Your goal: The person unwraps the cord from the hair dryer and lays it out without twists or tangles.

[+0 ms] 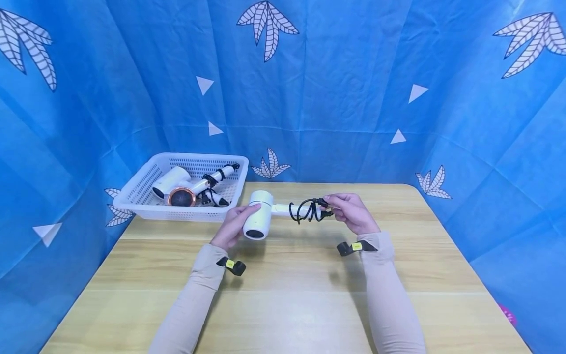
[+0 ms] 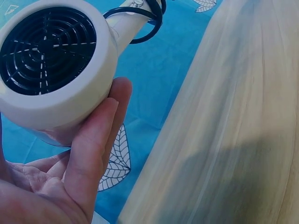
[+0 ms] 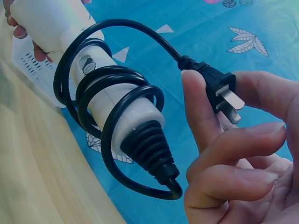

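1. Landmark: white plastic basket point(image 1: 168, 214), resting on the wood-grain surface point(image 1: 292, 295).
2. White hair dryer point(image 1: 262, 219): held up off the surface, just right of the basket; handle points away from the basket.
3. Left hand point(image 1: 233, 226): beside the basket's near right corner. Its fingers are part-open around the dryer's barrel, thumb over the top, the others supporting it below.
4. Right hand point(image 1: 352, 212): farther right of the basket, past the handle's end. Thumb and forefinger are nearly closed, pinching the black plug point(image 3: 214, 78); remaining fingers loosely bent. Two metal prongs exposed.
5. Black cord point(image 3: 120, 22): wound loosely in several loops around the handle, running to the plug.
6. Inside the basket: another white dryer point(image 1: 173, 180) and a copper-ringed dryer point(image 1: 182, 197), touching or overlapping; cannot tell which.
7. Behind the basket: blue curtain point(image 1: 353, 73) with leaf prints.
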Motion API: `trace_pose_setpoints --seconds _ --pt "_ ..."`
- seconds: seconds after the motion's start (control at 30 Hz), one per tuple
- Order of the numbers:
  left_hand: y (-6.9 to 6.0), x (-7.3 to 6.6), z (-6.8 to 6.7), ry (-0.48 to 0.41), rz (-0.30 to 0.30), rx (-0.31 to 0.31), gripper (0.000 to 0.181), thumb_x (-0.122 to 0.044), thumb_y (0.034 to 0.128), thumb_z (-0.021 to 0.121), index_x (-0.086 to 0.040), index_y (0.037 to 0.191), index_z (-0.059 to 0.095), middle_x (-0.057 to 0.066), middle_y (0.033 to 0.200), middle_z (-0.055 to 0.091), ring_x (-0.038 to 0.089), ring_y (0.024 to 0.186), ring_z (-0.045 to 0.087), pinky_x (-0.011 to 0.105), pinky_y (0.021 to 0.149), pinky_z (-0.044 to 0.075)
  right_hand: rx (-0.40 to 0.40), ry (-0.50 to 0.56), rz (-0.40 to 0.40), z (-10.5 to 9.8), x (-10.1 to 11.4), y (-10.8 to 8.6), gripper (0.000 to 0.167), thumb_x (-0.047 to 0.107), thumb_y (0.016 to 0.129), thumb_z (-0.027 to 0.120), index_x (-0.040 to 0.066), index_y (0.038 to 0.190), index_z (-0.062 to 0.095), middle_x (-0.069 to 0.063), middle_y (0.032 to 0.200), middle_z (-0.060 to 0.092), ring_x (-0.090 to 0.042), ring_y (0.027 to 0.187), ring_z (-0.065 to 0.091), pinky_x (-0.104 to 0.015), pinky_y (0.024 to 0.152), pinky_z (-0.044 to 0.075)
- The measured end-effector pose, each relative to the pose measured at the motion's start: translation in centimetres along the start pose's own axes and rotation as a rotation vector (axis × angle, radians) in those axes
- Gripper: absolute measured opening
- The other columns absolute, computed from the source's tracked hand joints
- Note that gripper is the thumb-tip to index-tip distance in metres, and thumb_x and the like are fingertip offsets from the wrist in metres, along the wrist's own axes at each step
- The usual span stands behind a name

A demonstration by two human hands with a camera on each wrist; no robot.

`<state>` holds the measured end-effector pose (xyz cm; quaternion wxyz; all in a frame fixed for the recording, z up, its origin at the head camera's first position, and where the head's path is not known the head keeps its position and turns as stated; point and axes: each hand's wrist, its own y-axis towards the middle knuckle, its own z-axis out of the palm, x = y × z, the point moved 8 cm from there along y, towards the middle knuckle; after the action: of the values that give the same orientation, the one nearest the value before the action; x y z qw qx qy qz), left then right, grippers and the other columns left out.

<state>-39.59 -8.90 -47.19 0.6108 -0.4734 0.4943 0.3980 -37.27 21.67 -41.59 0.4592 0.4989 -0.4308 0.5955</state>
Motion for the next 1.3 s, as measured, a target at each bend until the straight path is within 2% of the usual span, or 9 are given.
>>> trace_pose_setpoints --seconds 0.23,0.47,0.7,1.07,1.13,1.3 --pt "0.0 -0.2 -0.5 -0.011 0.015 -0.008 0.062 -0.044 0.1001 0.064 0.002 0.141 0.056 0.001 0.103 0.073 0.014 0.089 0.072 0.030 0.080 0.064 0.048 -0.035 0.003 0.6 0.4 -0.4 0.019 0.012 0.101 0.062 0.021 0.095 0.077 0.003 0.082 0.078 0.000 0.050 0.036 -0.014 0.047 0.028" --pt "0.2 -0.2 -0.7 -0.019 -0.003 -0.013 0.065 -0.048 0.0988 0.066 0.001 0.141 0.055 0.001 0.104 0.072 0.014 0.090 0.072 0.028 0.079 0.063 0.114 -0.063 0.009 0.9 0.4 -0.6 0.017 0.012 0.100 0.064 0.019 0.098 0.079 0.001 0.084 0.080 0.001 0.048 0.036 -0.014 0.046 0.027" --pt "0.1 -0.3 -0.7 -0.031 0.002 -0.021 0.064 -0.046 0.0990 0.066 0.001 0.141 0.056 -0.001 0.101 0.073 0.012 0.088 0.072 0.025 0.075 0.063 0.182 -0.135 0.019 1.2 0.2 -0.8 0.017 0.011 0.100 0.064 0.018 0.100 0.079 0.001 0.083 0.080 0.001 0.047 0.037 -0.015 0.047 0.026" --pt "0.2 -0.6 -0.7 -0.064 0.026 -0.033 0.062 -0.043 0.0983 0.068 0.004 0.138 0.058 -0.003 0.092 0.075 0.011 0.082 0.073 0.022 0.069 0.062 0.257 -0.148 0.031 0.9 -0.1 -1.0 0.016 0.012 0.099 0.064 0.017 0.101 0.079 0.000 0.085 0.080 0.001 0.048 0.042 -0.013 0.047 0.031" --pt "0.1 -0.7 -0.8 -0.059 0.028 -0.043 0.061 -0.043 0.0981 0.068 0.004 0.137 0.058 -0.004 0.090 0.075 0.009 0.079 0.072 0.019 0.063 0.059 0.269 -0.159 0.032 0.8 -0.2 -1.0 0.017 0.011 0.100 0.064 0.017 0.100 0.079 0.000 0.085 0.080 0.001 0.049 0.042 -0.013 0.048 0.031" --pt "-0.1 -1.0 -1.0 -0.052 0.038 -0.068 0.057 -0.042 0.0976 0.069 0.002 0.132 0.062 -0.005 0.084 0.075 0.005 0.065 0.065 0.015 0.046 0.039 0.290 -0.171 0.054 0.7 -0.6 -1.0 0.019 0.009 0.100 0.063 0.019 0.098 0.079 0.001 0.086 0.080 0.001 0.050 0.043 -0.013 0.048 0.032"
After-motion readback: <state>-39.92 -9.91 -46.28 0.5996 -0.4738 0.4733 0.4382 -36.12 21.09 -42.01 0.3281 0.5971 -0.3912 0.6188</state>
